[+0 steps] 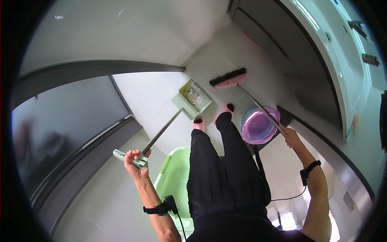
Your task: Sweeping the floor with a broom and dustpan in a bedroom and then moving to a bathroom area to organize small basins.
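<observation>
My left hand (138,163) is closed around the pale green handle (130,158) of a long-handled dustpan. The dustpan's tray (193,98) rests on the floor in front of my feet, with some debris inside. In my right hand (291,136) is the metal pole of a broom (257,104). Its pink head (231,82) with black bristles lies on the floor, to the right of the dustpan and a little farther off, not touching it.
Pink and blue plastic basins (260,125) stand beside my right foot. A light green plastic tub (173,181) is at my left leg. A dark cabinet (290,60) under a white washbasin (347,60) runs along the right. At the left is a grey-framed glass panel (69,121).
</observation>
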Tool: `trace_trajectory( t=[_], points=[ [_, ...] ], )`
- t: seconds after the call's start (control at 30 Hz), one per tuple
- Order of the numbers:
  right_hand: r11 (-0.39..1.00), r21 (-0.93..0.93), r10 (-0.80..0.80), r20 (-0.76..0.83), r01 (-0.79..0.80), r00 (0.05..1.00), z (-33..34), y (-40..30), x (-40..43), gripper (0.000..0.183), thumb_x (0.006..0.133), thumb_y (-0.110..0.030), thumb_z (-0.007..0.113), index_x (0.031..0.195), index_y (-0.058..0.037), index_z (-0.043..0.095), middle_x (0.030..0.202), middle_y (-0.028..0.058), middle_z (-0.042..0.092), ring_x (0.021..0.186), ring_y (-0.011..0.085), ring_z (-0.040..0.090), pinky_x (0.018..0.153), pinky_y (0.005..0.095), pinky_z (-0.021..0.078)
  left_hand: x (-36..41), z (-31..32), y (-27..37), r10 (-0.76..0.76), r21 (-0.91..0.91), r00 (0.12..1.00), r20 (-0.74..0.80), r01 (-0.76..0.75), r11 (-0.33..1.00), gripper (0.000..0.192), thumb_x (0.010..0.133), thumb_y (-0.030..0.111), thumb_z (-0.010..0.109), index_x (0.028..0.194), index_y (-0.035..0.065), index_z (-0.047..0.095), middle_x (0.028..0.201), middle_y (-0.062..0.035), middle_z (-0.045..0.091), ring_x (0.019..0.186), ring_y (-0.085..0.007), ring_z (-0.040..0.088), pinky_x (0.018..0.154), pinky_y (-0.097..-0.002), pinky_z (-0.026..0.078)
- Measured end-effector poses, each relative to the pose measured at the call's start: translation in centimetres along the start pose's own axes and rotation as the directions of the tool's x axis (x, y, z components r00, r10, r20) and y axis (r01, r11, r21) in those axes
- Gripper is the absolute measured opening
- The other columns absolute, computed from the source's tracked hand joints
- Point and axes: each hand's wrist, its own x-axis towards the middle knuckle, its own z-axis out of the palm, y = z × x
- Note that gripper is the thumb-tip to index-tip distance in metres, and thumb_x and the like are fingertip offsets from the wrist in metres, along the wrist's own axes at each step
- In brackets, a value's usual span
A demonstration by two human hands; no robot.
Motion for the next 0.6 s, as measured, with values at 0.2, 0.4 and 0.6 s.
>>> trace_trajectory(
  t=[0.2, 0.4, 0.6],
  points=[
    [0.808, 0.582, 0.219, -0.156, -0.09, 0.963, 3.5, 1.9, 5.1, 0.033, 0.088, -0.019, 0.038, 0.119, -0.019, 0.049, 0.045, 0.0048, 0.041, 0.03, 0.0176, 0.039, 0.027, 0.0312, 0.0322, 0.4, -0.7, 0.1, -0.01, 0.035, 0.999, 0.044, 0.009, 0.999, 0.015, 0.078, 0.015, 0.052, 0.064, 0.0108, 0.049, 0.055, -0.0007, 0.042, 0.07, -0.0156, 0.054, 0.071, -0.0607, 0.046],
    [0.37, 0.905, 0.396, 0.05, -0.209, 0.917, 10.5, 0.3, 10.5, 0.015, 0.087, -0.02, 0.037, 0.099, -0.0182, 0.047, 0.048, 0.0031, 0.038, 0.032, 0.0145, 0.038, 0.03, 0.0298, 0.035, 1.1, -1.1, -0.4, -0.055, 0.08, 0.979, 0.197, 0.04, 0.996, 0.012, 0.079, 0.014, 0.051, 0.067, 0.0111, 0.05, 0.056, -0.0005, 0.042, 0.07, -0.0149, 0.053, 0.074, -0.0594, 0.046],
    [0.074, 0.936, 0.422, 0.284, -0.345, 0.861, 21.6, -6.7, 2.4, 0.027, 0.086, -0.022, 0.04, 0.112, -0.0218, 0.046, 0.057, 0.0054, 0.042, 0.036, 0.0148, 0.041, 0.031, 0.0295, 0.0354, -0.1, -0.6, 0.4, -0.04, 0.142, 0.961, 0.275, 0.001, 0.99, 0.011, 0.08, 0.013, 0.048, 0.069, 0.0107, 0.046, 0.059, -0.0019, 0.041, 0.071, -0.0145, 0.05, 0.074, -0.0549, 0.048]
  ],
)
